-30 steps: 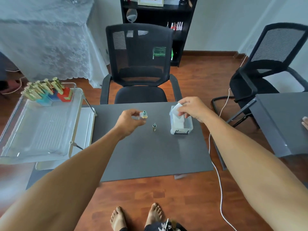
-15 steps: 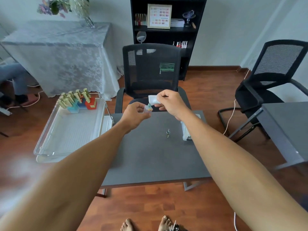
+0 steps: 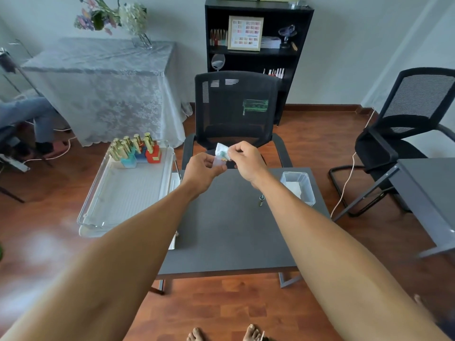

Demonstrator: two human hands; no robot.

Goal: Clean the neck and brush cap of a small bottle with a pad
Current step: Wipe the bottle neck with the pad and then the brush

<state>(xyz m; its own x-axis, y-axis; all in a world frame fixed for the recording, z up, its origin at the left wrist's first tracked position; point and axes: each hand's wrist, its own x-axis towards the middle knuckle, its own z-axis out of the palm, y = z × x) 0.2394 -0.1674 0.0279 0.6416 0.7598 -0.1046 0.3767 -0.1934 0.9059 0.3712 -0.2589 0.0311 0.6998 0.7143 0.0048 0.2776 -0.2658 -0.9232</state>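
Your right hand (image 3: 246, 160) now pinches the pad (image 3: 222, 151) against the neck of the bottle (image 3: 219, 163) clamped in your left hand (image 3: 202, 171) — they've met, so wiping has begun; the cap (image 3: 261, 200) waits at 5 o'clock, near the box (image 3: 299, 188).

Small clear bottle (image 3: 219, 162) raised above table; white pad (image 3: 222, 150) pressed on neck.

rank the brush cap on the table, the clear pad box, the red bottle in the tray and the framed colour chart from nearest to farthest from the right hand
From the right hand:
1. brush cap, standing on the table just below the wrist
2. clear pad box, to the right; close to the cap's distance
3. red bottle, left, in the tray
4. framed colour chart, on the far shelf
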